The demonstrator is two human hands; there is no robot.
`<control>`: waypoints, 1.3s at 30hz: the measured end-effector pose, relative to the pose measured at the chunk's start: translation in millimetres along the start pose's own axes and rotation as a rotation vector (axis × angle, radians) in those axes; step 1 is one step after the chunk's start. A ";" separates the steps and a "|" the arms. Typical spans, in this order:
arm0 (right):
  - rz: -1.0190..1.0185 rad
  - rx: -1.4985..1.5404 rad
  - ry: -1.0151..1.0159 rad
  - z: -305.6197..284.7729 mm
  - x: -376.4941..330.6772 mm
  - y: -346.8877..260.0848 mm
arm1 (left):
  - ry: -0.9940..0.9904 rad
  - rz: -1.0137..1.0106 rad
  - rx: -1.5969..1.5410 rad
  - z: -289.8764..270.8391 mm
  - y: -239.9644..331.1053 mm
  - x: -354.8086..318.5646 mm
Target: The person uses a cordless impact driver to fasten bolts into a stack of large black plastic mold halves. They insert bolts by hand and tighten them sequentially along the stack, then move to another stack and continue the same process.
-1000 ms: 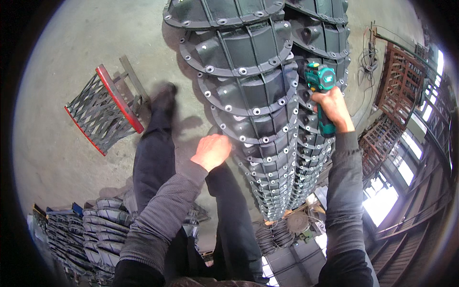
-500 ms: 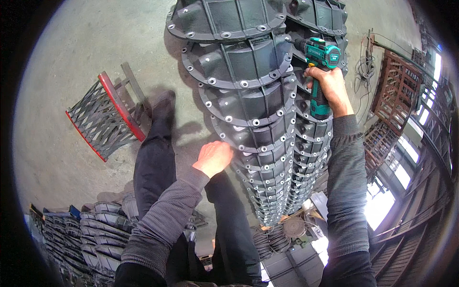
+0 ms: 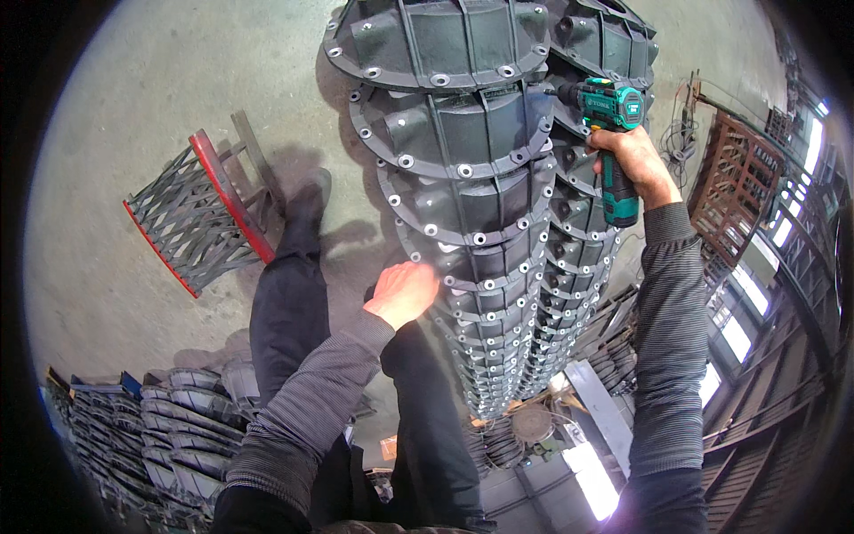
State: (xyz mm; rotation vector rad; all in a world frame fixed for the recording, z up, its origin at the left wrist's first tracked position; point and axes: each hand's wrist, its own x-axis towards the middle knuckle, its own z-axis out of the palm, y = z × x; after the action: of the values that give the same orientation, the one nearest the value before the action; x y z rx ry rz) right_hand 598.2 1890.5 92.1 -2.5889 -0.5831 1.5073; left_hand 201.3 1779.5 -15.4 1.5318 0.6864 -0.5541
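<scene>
My right hand [image 3: 636, 160] is wrapped round the handle of a green and black cordless drill [image 3: 614, 107]. Its nose points left, with the tip close to the flange of a dark ribbed metal casting [image 3: 485, 133] in the nearer stack. I cannot tell whether the tip touches the metal. Pale-rimmed bolt holes line the flanges of the castings. My left hand [image 3: 403, 294] is closed, back of the hand up, beside the left edge of that stack. Its fingers curl under and are partly blurred, so whatever they may hold is hidden.
A second stack of castings [image 3: 583, 209] stands close against the first on the right. On the floor to the left lies a slatted metal frame with red rims [image 3: 218, 196]. More stacked castings [image 3: 191, 418] are at lower left; a rusty lattice rack [image 3: 738, 178] stands at right.
The stacks and the drill have shifted slightly right and down in the picture together. The drill stays at about the same place on the castings; both hands keep their closed shape.
</scene>
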 end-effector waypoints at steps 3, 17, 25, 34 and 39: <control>-0.007 -0.096 -0.016 -10.4 7.5 -9.9 | -0.012 -0.008 -0.021 -2.0 1.8 2.5; 0.005 -0.278 -0.038 -12.9 21.4 -27.2 | 0.011 0.018 -0.102 -25.4 13.2 18.2; 0.038 -0.245 -0.041 -11.4 24.0 -27.3 | -0.054 -0.022 -0.129 -45.3 17.9 18.3; 0.029 -0.232 -0.054 -12.5 26.2 -22.6 | 0.171 -0.021 -0.193 -45.6 17.8 15.0; 0.020 -0.234 -0.054 -10.5 27.1 -24.7 | 0.327 -0.045 -0.241 -50.7 14.8 15.6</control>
State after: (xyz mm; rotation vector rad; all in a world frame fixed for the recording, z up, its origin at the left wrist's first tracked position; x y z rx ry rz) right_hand 612.1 1924.5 81.8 -2.7374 -0.7852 1.6082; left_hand 219.9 1831.2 -12.0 1.3934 1.0034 -0.2430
